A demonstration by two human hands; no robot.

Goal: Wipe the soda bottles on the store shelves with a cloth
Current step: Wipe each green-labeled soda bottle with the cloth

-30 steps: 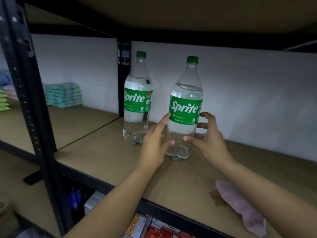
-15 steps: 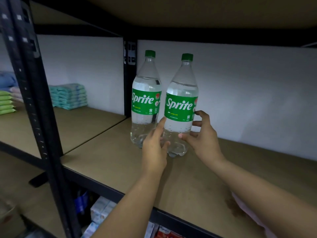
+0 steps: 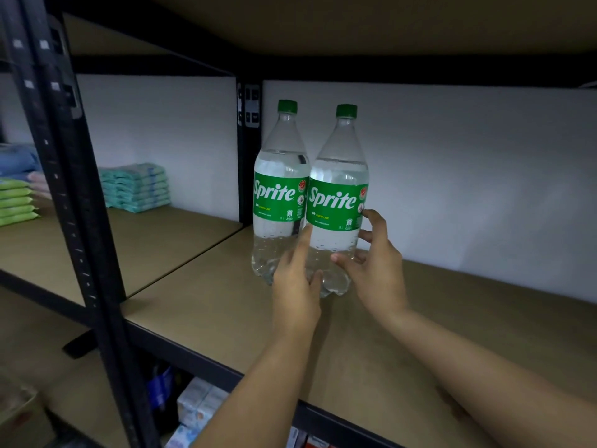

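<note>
The lower shelf's boxes [image 3: 197,405] are cut off and too dim to read. Two Sprite bottles stand upright on the brown shelf board [image 3: 206,305], touching side by side: the left Sprite bottle [image 3: 279,189] and the right Sprite bottle [image 3: 337,202]. The left hand [image 3: 295,286] lies with straight fingers against the right bottle's lower body; the right hand [image 3: 374,270] cups its other side, fingers loosely bent. A second ago the bottles stood apart, and a pink cloth lay at the right; it is now out of view.
</note>
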